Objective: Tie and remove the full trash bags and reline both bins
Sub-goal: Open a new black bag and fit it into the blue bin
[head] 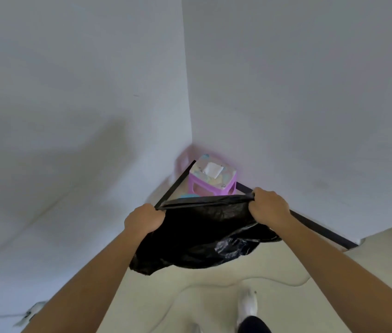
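While the left hand (145, 221) is curled into a fist round one end of the black trash bag (204, 229), the bag's upper edge runs taut and nearly level across to the right hand (269, 205), whose fingers are curled tight round the other end. Between the two fists the bag hangs slack and crumpled above the pale floor (214, 284), in front of the person's body. It looks thin and empty, so I judge it to be a fresh liner being readied, not a full bag. No bin is in view.

Beyond the bag, in the corner of the two walls, stands a purple plastic stool (211, 186) with a white sheet (213, 169) on top. A black skirting strip (322, 228) runs along the right wall, and a white shoe (247, 306) shows at the bottom.

To do this step well, the two layers of the mouth need parting. Pulling the edge tight only keeps them flat together. Easing the fists toward each other, rubbing the film apart with the thumbs, then giving a downward shake to catch air would open it for the bin.
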`<action>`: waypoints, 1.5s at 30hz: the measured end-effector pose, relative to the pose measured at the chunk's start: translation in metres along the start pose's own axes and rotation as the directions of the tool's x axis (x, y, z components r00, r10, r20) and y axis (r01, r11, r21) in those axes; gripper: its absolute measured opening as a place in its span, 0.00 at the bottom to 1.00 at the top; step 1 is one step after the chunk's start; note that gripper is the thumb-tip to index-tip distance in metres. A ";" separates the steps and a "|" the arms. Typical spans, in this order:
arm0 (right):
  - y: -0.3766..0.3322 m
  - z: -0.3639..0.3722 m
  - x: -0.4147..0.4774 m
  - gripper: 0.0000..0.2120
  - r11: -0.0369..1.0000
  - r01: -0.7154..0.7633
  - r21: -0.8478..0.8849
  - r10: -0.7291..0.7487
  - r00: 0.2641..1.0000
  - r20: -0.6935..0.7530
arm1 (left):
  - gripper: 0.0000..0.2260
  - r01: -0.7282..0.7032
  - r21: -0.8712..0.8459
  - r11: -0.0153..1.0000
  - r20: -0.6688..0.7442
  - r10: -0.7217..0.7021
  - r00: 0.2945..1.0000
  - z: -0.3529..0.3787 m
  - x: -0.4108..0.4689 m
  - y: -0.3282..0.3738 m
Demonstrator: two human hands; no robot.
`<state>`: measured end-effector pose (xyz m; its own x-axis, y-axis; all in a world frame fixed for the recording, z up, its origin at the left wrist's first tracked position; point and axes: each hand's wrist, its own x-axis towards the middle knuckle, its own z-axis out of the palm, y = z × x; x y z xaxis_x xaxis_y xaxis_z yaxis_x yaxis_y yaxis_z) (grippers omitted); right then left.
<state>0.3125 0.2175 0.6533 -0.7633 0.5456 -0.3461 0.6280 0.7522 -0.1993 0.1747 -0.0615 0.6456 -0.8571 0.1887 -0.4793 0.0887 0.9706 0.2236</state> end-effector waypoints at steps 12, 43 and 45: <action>-0.018 0.086 0.210 0.14 0.857 -0.106 0.504 -0.064 0.949 0.307 | 0.16 0.253 -0.538 0.804 0.106 -0.234 0.967 0.094 0.152 0.073; -0.046 0.597 0.437 0.19 0.923 0.384 -0.029 -0.365 0.897 0.249 | 0.20 -0.175 -0.363 0.915 0.219 0.266 0.939 0.515 0.533 -0.048; -0.046 0.610 0.447 0.18 0.916 0.374 -0.143 -0.331 0.908 0.255 | 0.18 -0.215 -0.282 0.935 0.317 0.302 0.899 0.527 0.550 -0.046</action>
<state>0.0347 0.2013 -0.0514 -0.8629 0.1523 -0.4819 0.2681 0.9463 -0.1809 -0.0338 0.0760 -0.0757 -0.5829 0.5105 -0.6321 0.1240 0.8247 0.5517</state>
